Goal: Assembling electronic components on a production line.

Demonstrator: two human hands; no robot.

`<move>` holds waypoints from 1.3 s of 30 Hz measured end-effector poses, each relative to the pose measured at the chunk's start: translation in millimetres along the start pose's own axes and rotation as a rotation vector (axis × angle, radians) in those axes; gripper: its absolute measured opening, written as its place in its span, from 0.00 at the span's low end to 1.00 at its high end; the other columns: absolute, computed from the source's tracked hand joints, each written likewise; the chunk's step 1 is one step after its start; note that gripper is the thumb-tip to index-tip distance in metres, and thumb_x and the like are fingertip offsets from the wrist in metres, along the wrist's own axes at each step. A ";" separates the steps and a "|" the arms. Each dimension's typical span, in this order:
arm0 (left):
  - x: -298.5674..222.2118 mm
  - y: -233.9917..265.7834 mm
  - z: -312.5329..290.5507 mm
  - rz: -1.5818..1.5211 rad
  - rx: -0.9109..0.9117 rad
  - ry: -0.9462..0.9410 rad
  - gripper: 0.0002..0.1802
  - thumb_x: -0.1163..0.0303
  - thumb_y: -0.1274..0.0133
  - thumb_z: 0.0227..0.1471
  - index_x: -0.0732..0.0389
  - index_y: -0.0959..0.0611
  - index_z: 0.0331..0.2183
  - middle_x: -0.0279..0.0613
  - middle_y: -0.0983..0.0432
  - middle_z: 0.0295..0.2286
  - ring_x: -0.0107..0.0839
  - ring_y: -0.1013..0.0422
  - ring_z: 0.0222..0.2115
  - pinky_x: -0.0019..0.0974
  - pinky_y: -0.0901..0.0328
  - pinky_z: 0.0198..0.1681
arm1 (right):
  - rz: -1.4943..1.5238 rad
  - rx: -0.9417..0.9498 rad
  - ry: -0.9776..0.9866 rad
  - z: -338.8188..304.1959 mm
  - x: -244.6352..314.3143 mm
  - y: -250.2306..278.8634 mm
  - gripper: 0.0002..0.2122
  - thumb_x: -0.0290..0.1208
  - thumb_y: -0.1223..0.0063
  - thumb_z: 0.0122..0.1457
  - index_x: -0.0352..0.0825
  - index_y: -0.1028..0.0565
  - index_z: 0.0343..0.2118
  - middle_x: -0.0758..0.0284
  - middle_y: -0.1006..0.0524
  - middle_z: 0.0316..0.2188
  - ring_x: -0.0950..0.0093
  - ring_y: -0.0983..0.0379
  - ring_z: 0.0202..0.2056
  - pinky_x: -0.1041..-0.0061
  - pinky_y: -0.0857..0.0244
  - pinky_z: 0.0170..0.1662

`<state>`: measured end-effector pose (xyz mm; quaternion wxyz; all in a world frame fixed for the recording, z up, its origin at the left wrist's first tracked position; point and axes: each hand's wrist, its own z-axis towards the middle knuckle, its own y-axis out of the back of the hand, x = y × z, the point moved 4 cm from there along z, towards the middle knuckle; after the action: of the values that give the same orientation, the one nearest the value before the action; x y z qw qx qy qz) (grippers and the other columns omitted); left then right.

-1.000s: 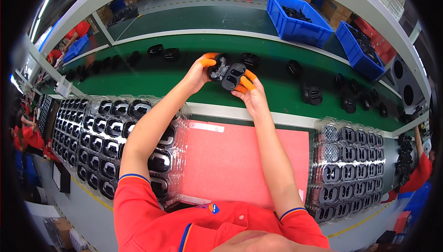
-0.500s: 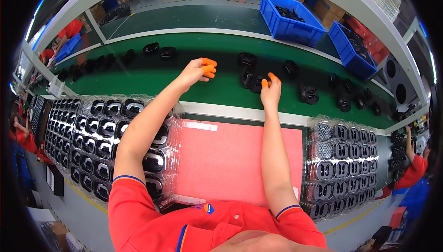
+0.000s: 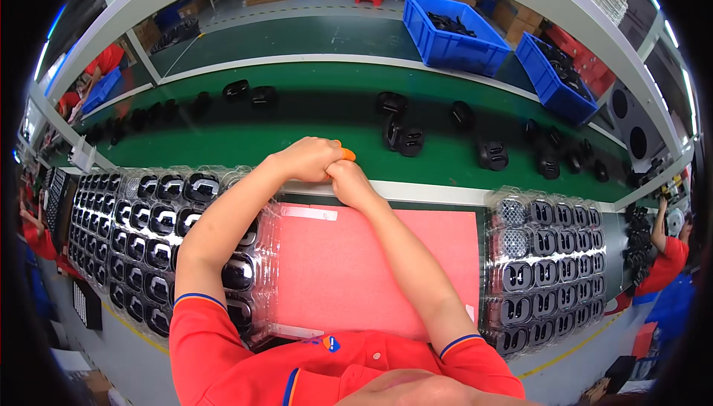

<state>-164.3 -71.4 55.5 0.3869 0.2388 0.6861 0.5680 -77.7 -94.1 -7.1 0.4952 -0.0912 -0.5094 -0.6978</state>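
My left hand [image 3: 308, 158] and my right hand [image 3: 352, 182] meet above the near edge of the green bench. Both are closed against each other, with orange finger cots [image 3: 346, 153] showing where they touch. What lies between the fingers, if anything, is hidden. Beyond them and to the right, black rounded casings with two slots lie on the bench, the closest being a casing [image 3: 411, 141] that touches another. Below my hands a pink mat [image 3: 371, 265] covers the near work surface, with my right forearm slanting over it.
Clear plastic trays of glossy black parts [image 3: 157, 254] stand at left, partly under my left arm. Similar trays of slotted casings [image 3: 544, 274] stand at right. Blue bins [image 3: 468, 53] sit beyond the green conveyor-like bench [image 3: 312, 120]. A co-worker's red sleeve [image 3: 663, 266] shows far right.
My right hand has left the black casings and come left and nearer to meet my left hand. My left hand has drawn nearer. The view has shifted slightly.
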 end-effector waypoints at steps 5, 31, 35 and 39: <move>4.4 -6.3 3.1 -0.007 0.043 0.042 0.13 0.71 0.44 0.34 0.60 0.22 0.30 0.46 0.26 0.28 0.46 0.29 0.30 0.43 0.34 0.31 | 0.058 0.042 -0.066 -1.1 -5.0 -2.0 0.07 0.15 0.58 0.43 0.28 0.26 0.23 0.52 0.26 0.24 0.56 0.28 0.30 0.65 0.34 0.32; 20.1 -13.0 5.3 -0.161 -0.034 0.019 0.13 0.74 0.48 0.35 0.63 0.23 0.31 0.50 0.26 0.31 0.47 0.29 0.33 0.44 0.33 0.35 | -0.015 0.040 -0.060 4.8 0.3 -0.5 0.06 0.17 0.56 0.42 0.30 0.26 0.20 0.54 0.26 0.22 0.57 0.28 0.28 0.63 0.34 0.31; 19.4 -14.6 5.6 -0.125 0.025 0.027 0.15 0.76 0.49 0.35 0.64 0.22 0.32 0.51 0.26 0.31 0.48 0.29 0.34 0.43 0.34 0.35 | -0.032 0.037 -0.040 4.9 -1.3 -1.7 0.06 0.17 0.56 0.41 0.29 0.26 0.20 0.55 0.26 0.22 0.58 0.27 0.28 0.63 0.34 0.31; 21.1 -15.0 6.3 -0.121 0.020 0.033 0.13 0.74 0.48 0.36 0.63 0.23 0.30 0.50 0.26 0.31 0.47 0.29 0.34 0.43 0.33 0.35 | -0.027 0.032 -0.033 6.4 0.5 -0.2 0.06 0.17 0.56 0.41 0.30 0.26 0.20 0.55 0.26 0.22 0.58 0.27 0.28 0.63 0.33 0.31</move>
<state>-169.9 -55.1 35.2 0.4069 0.1914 0.7112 0.5403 -80.6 -89.3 -3.9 0.4785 -0.0878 -0.5299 -0.6946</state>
